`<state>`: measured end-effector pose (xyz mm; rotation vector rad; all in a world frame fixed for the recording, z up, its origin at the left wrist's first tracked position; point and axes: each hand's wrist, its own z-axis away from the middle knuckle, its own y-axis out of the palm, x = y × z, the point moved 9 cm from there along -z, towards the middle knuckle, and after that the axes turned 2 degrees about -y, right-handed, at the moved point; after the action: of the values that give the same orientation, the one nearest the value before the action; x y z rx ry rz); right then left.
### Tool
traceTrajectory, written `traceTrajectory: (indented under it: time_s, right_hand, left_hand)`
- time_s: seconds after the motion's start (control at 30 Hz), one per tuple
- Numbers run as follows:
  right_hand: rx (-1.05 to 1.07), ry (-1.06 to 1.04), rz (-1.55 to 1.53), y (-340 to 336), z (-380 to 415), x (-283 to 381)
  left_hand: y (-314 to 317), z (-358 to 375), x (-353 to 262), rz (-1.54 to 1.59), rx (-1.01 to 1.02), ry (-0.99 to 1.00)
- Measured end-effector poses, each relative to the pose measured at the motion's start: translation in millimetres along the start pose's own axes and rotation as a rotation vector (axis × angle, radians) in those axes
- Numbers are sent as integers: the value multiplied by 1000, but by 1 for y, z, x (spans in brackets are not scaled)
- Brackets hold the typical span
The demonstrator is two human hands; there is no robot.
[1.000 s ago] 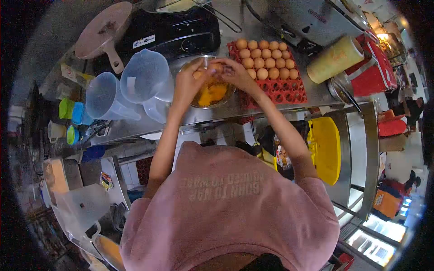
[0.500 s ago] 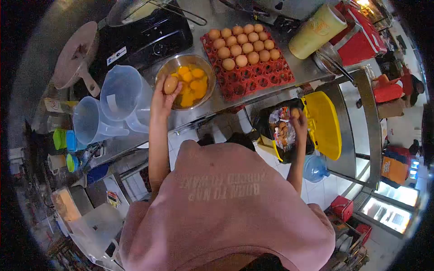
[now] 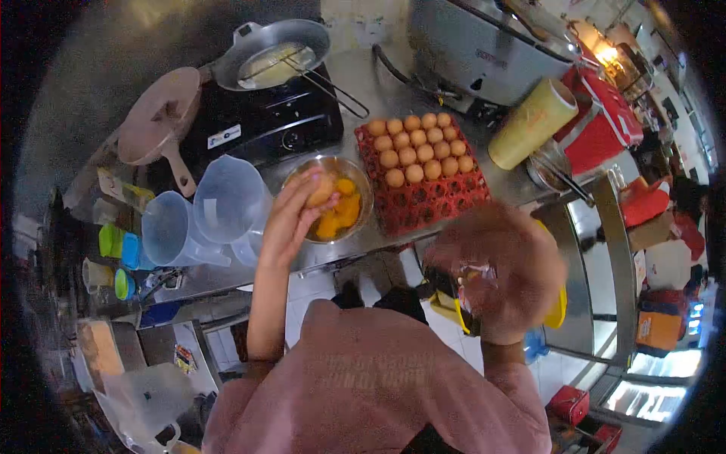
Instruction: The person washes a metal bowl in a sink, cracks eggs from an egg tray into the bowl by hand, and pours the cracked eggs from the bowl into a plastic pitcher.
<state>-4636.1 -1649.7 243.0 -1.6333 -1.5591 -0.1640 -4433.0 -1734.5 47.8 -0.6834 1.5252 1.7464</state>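
Observation:
My left hand [image 3: 291, 216] is closed around a brown egg [image 3: 321, 191], above the near left part of a metal bowl [image 3: 367, 216]. Orange egg yolks [image 3: 344, 212] lie in that bowl. My right hand [image 3: 503, 268] is raised close to the camera and smeared by motion. Its fingers cannot be made out, and it covers much of the yellow-lidded trash bin [image 3: 446, 309] below. Between the hands, farther back on the steel counter, a red egg tray [image 3: 423, 208] bears rows of brown eggs [image 3: 414, 155]; its near rows are bare.
Two plastic measuring jugs [image 3: 227, 200] stand left of the bowl. Behind are a black stove [image 3: 265, 125], a wok [image 3: 314, 38] and a pan [image 3: 155, 121]. A yellowish cylinder [image 3: 533, 121] stands right of the tray. The counter's front edge runs before me.
My right hand has risen from over the bin toward the camera. My left hand still holds the egg at the bowl. The view has tilted, showing more of the counter's back.

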Motion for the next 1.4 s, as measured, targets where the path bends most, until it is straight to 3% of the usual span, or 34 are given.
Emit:
traceTrajectory:
  time_s: [0.13,0.27,0.53,0.63,0.7,0.8,0.83,0.9,0.97,1.07,1.1,1.2,1.33,1.4]
  right_hand:
    - [318,-326,26,36,-1,59]
    - [486,-452,35,52,6,80]
    - [596,-516,63,52,3,85]
    - [516,-482,112,35,-26,71]
    - [309,-344,182,10,-58,38]
    - [-197,40,257,-39,-66,-77]
    - [-151,170,346,-44,-53,-136]
    - [-48,192,713,-50,-4,-274]
    - [389,708,888,-39,39,-335]
    - [243,273,812,-31,80,-384]
    - [191,497,831,-37,90,-400]
    - [180,328,755,-33,91,-411]
    - [228,349,633,-43,105,-427]
    - [110,559,320,-58,115,-429]
  left_hand:
    - [70,32,-51,-191,133,93]
    - [82,42,-69,-332,167,205]
    - [73,42,-59,-245,81,153]
    - [69,40,-55,-193,57,118]
    - [60,39,-52,-140,15,108]
    - [25,25,-28,55,8,53]
    - [10,21,-20,123,-29,73]
    - [-21,13,0,177,-66,49]
    - [-42,9,16,248,-117,21]
    - [-64,3,34,276,-162,-33]
    - [-66,0,35,290,-167,-34]
    - [-69,-2,45,319,-158,-39]
    - [-67,-13,53,320,-90,-77]
    - [-71,-15,58,329,-95,-104]
